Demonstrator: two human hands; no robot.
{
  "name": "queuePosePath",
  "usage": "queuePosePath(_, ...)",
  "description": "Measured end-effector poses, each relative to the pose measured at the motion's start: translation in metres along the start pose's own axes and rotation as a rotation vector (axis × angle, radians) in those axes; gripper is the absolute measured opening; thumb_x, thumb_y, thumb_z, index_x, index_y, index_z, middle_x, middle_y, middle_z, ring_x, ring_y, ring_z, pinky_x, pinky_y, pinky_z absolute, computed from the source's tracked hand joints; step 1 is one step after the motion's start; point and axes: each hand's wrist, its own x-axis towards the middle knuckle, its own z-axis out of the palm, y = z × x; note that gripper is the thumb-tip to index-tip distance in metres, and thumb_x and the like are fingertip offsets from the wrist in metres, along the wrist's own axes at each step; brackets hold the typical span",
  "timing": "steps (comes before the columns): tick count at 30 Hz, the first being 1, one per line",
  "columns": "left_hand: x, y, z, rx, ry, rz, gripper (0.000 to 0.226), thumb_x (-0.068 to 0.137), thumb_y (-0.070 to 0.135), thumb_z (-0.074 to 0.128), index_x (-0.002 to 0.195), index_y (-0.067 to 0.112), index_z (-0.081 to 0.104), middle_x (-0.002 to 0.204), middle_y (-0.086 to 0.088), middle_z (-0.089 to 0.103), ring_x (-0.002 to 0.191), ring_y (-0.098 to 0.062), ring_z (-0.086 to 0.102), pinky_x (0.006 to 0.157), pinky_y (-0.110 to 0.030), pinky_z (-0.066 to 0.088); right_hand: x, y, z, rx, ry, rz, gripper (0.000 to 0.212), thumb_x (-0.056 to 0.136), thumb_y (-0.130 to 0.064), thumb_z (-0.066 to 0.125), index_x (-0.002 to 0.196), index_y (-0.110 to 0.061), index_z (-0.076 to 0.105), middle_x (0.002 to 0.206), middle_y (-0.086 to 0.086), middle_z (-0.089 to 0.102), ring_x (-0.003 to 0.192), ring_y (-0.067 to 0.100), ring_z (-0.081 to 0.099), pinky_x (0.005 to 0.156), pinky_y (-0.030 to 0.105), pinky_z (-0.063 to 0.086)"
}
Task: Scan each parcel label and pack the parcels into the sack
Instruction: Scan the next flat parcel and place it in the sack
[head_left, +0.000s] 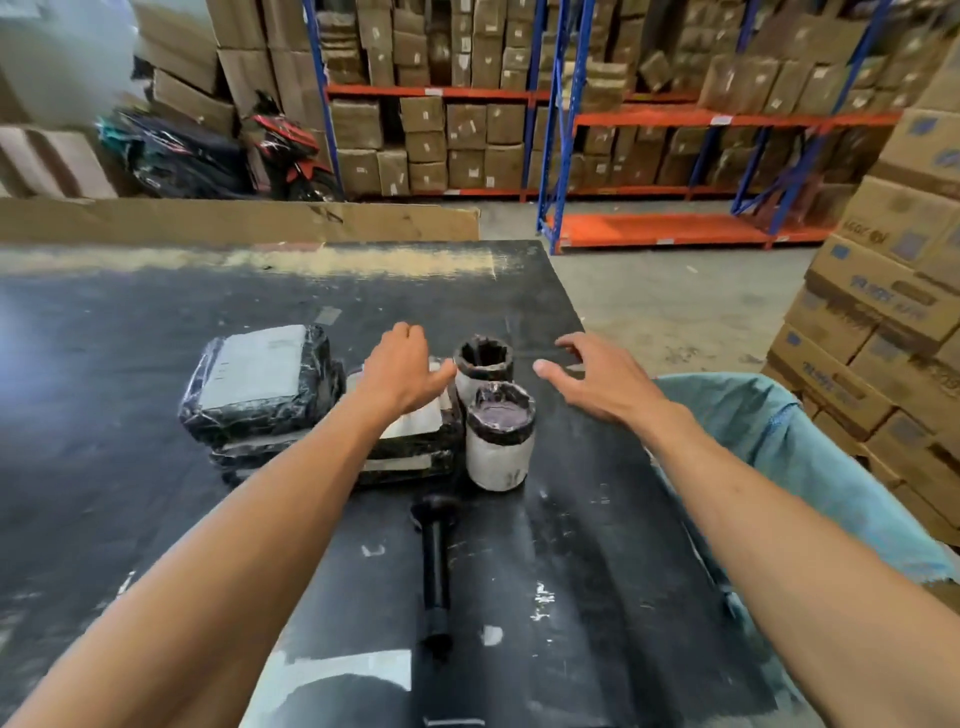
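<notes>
Two upright cylindrical parcels in black wrap with white labels stand mid-table: a far one (484, 364) and a near one (500, 439). Left of them lie flat black-wrapped parcels, a thick one with a white label (260, 382) and a low stack (410, 441) under my left forearm. My left hand (402, 371) hovers open over the stack, thumb near the far cylinder. My right hand (587, 376) is spread open just right of the cylinders, holding nothing. A black handheld scanner (436, 566) lies on the table in front. The teal sack (779, 441) hangs open at the table's right edge.
The black table (130, 493) is scuffed with white marks; a cardboard sheet (234, 221) stands behind its far edge. Stacked cartons (883, 312) rise at right beyond the sack. Blue-and-orange racks (649, 119) full of boxes and a motorbike (291, 150) fill the background.
</notes>
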Motion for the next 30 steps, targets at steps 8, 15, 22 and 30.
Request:
queuePosePath(8,-0.043,-0.063,0.019,0.017,-0.104,-0.106,0.066,0.103,0.043,0.050,0.139,-0.011,0.043,0.138,-0.030,0.048,0.128,-0.042,0.044,0.107,-0.044,0.034,-0.028,-0.120,0.062,-0.196,-0.160,-0.168,0.066,0.095,-0.069,0.054,0.129,-0.013,0.062,0.124,0.009,0.068,0.114,0.032,0.066,0.090,0.043,0.054)
queuePosePath(15,-0.023,-0.053,0.025,-0.056,-0.258,-0.249,0.101,0.103,0.058,0.044,0.155,-0.017,0.000,0.161,-0.034,0.017,0.147,-0.044,0.024,0.117,-0.043,0.026,-0.061,-0.132,0.121,-0.344,-0.377,0.127,0.084,0.092,-0.070,0.059,0.146,-0.006,0.046,0.138,0.021,0.063,0.123,0.042,0.063,0.096,0.046,0.053)
queuePosePath(22,-0.006,-0.056,0.004,-0.221,-0.409,-0.326,0.114,0.092,0.057,0.067,0.163,0.025,-0.015,0.164,-0.034,-0.016,0.143,-0.049,0.039,0.113,-0.047,0.037,-0.077,-0.115,0.132,0.343,-0.483,0.379,0.070,0.082,-0.031,0.082,0.143,-0.017,0.052,0.118,0.002,0.068,0.093,0.019,0.073,0.059,0.034,0.064)
queuePosePath(30,0.003,-0.058,0.016,-0.407,-0.435,-0.336,0.141,0.073,0.054,0.088,0.163,0.022,-0.016,0.169,-0.016,0.020,0.154,-0.041,0.019,0.121,-0.049,0.027,-0.061,-0.106,0.073,0.903,-0.491,0.352,0.019,0.089,-0.007,0.067,0.108,-0.002,0.068,0.099,0.013,0.083,0.079,0.021,0.074,0.071,0.034,0.060)
